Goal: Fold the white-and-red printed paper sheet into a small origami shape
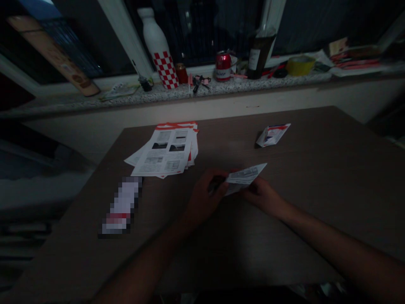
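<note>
A folded sheet of printed paper [243,177] is held up between both hands above the dark wooden table [303,236]. My left hand [209,190] pinches its left edge between thumb and fingers. From the right, my right hand [261,194] grips its lower edge, with the fingertips partly hidden behind the paper. Farther back on the right stands another folded paper piece [274,135] with red and blue print. Left of the hands lies a loose stack of printed sheets [167,152] with orange-red edges.
A pixelated phone-like object [122,207] lies at the table's left. Along the granite windowsill [126,99] behind stand a red-checked white bottle [161,55], a red can [223,66], a dark bottle [257,55], a yellow tape roll [300,66] and a leaning cardboard tube [57,57].
</note>
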Tool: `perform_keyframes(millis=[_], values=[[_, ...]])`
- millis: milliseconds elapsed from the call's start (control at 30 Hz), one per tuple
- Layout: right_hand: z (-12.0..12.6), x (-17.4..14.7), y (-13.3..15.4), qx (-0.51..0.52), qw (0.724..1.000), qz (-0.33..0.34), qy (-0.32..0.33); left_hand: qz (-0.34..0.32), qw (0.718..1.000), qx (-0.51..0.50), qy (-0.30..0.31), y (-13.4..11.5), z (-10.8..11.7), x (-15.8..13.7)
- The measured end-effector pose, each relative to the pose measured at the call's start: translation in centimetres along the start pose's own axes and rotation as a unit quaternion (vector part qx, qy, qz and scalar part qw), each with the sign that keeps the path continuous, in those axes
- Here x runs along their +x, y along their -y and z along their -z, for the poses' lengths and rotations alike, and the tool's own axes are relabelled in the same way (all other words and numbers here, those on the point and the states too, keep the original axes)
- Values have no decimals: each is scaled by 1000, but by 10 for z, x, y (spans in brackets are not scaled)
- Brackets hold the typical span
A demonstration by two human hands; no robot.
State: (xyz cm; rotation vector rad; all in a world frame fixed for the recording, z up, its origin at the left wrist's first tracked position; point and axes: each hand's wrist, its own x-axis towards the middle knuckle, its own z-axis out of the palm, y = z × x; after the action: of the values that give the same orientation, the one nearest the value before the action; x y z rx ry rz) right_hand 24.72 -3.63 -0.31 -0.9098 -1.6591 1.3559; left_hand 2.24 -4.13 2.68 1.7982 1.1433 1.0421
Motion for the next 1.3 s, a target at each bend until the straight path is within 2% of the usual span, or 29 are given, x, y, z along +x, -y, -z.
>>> perform_keyframes(millis=[267,433,733,1000,1300], values=[[-3,2,1,37,999,-22,-10,-33,998,46,10,0,-1,0],[-3,3,5,23,999,-38,-31,-24,998,59,5,-4,0,-1],[-8,5,12,156,984,-63,-52,-37,998,23,-49,1,-1,-2],[-4,5,5,249,964,-90,-20,-31,999,-26,-21,1,2,-3],[-4,2,5,286,951,-118,29,-66,998,-8,-23,-3,6,-1]])
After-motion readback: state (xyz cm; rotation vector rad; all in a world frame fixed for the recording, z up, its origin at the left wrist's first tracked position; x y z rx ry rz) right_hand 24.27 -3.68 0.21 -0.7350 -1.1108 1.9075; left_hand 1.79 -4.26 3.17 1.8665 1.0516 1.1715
